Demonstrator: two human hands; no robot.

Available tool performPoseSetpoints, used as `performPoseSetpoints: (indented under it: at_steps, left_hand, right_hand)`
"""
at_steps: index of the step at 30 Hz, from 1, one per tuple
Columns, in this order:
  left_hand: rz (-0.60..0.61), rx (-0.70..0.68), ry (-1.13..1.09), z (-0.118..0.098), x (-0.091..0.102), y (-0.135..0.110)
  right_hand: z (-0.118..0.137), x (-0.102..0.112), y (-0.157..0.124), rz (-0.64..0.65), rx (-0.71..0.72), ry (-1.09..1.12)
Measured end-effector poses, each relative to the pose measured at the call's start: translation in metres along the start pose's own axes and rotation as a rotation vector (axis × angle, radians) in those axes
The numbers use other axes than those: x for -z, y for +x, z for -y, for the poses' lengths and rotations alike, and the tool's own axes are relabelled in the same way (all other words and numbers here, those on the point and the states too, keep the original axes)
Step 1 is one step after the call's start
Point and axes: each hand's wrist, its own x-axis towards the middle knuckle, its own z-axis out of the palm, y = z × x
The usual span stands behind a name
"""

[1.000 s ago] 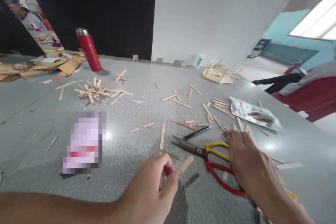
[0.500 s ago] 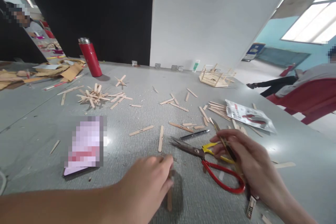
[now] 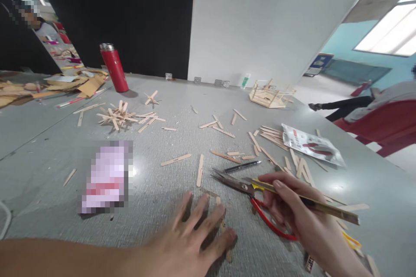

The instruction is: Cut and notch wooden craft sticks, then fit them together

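My left hand (image 3: 191, 236) lies with its fingers spread on the grey table, over a craft stick (image 3: 229, 256). Parts of that stick show between the fingers and below the thumb. A slim brass-coloured utility knife (image 3: 328, 210) is gripped in my right hand (image 3: 297, 207), its tip pointing left. Beneath that hand rest scissors (image 3: 238, 184) with one red and one yellow handle, partly covered, blades slightly apart. Just beyond my left fingertips is another craft stick (image 3: 200, 171). A black pen (image 3: 243, 166) lies behind the scissors.
Left of my hands is a blurred phone (image 3: 105, 177). Farther back stand a red flask (image 3: 114, 69), a heap of craft sticks (image 3: 118, 116) and a small stick-built frame (image 3: 268, 97). A silver packet (image 3: 312, 146) lies at the right. Two people sit beyond the table.
My left hand has opened from a closed pose and spread flat over the stick. My right hand has tilted the knife from steep to nearly level, its tip now near the scissors' pivot.
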Motion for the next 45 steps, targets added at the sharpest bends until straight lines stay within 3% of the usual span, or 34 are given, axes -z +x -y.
performPoseSetpoints:
  at_steps: [7,17,22,27,32,35,39,45]
  left_hand:
    - [-0.053,-0.027,0.054,0.0,-0.005,0.001]
    - [-0.104,-0.076,0.233,-0.007,-0.012,0.006]
    - [-0.119,-0.074,0.206,-0.007,-0.019,0.006]
    - [-0.062,-0.051,0.125,-0.009,-0.017,0.011]
    - [0.077,0.054,-0.054,-0.014,0.006,0.01]
    - [0.069,0.131,-0.096,-0.02,0.012,0.004]
    - [-0.076,0.21,-0.079,-0.03,0.002,0.0]
    - [-0.145,0.194,-0.077,-0.027,-0.013,0.0]
  right_hand:
    - [-0.004,-0.003,-0.001,-0.031,-0.026,-0.039]
    - [-0.016,-0.006,0.004,-0.089,-0.022,0.094]
    - [-0.02,-0.01,0.004,-0.199,0.03,0.089]
    - [-0.019,-0.018,0.003,-0.226,0.042,0.042]
    - [-0.014,-0.031,0.003,-0.219,0.076,-0.02]
    - [-0.002,-0.039,0.002,-0.17,0.126,-0.09]
    - [0.015,-0.048,-0.007,-0.123,0.268,-0.232]
    - [0.006,-0.044,-0.021,-0.04,0.513,-0.479]
